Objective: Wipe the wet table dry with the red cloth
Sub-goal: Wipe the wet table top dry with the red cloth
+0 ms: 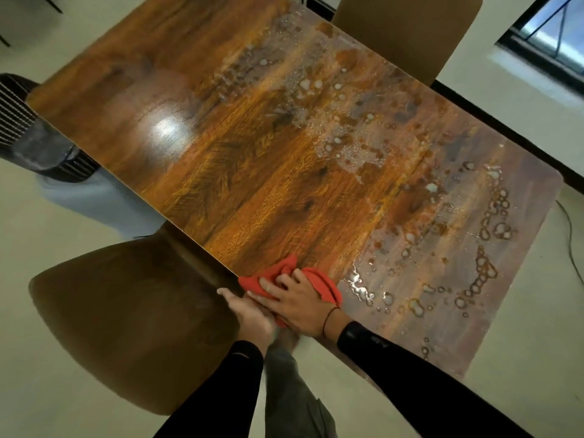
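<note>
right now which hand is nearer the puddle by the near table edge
Right. The right hand lies on the red cloth just beside the puddle; the left hand is farther off, at the table edge.

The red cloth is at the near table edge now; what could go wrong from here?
1. The red cloth is bunched under the right hand, so it may smear the water instead of soaking it up.
2. It sits at the table edge, where the left hand is; water could be pushed onto the floor.
3. Droplets on the right side may be missed.
</note>
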The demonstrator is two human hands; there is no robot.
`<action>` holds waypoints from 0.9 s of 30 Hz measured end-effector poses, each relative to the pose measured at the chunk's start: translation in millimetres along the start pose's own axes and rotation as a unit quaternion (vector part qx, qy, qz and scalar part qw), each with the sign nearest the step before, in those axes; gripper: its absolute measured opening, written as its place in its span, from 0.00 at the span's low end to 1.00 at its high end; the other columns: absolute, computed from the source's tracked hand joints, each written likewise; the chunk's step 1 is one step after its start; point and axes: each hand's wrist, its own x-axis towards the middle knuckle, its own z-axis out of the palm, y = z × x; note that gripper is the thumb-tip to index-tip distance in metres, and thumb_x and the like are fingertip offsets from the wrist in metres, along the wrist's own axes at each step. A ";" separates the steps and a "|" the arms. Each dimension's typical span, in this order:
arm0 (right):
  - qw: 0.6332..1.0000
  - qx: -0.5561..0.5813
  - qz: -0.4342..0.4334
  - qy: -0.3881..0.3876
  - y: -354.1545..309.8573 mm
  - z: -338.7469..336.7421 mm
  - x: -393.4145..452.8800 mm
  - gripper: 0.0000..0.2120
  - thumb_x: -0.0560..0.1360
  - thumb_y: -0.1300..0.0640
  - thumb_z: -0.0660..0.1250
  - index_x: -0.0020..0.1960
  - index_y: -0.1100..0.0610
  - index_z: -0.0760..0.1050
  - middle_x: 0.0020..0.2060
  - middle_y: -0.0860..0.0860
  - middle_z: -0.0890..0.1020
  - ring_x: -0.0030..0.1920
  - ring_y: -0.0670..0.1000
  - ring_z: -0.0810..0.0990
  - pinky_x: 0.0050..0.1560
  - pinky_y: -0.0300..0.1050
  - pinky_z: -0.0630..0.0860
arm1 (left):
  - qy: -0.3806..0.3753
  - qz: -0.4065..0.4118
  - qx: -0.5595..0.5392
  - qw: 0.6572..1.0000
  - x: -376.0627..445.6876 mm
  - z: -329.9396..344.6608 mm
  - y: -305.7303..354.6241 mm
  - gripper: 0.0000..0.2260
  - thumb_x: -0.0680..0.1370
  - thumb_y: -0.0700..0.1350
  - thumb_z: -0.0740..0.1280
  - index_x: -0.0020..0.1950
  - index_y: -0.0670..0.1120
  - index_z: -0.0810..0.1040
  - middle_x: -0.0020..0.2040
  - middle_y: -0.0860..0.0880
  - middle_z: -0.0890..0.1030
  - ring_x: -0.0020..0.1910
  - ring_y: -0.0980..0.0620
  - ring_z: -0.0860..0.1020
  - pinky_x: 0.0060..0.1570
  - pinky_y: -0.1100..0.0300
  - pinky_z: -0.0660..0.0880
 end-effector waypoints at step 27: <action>0.980 0.026 0.195 0.043 -17.9 23.5 -64.9 0.30 0.87 0.44 0.57 0.87 0.46 0.56 0.75 0.54 0.72 0.54 0.58 0.73 0.57 0.59 0.68 | -0.060 -0.017 -0.084 0.995 -10.4 11.1 -17.7 0.49 0.77 0.81 0.49 0.83 0.45 0.68 0.79 0.38 0.73 0.81 0.36 0.68 0.83 0.38 0.60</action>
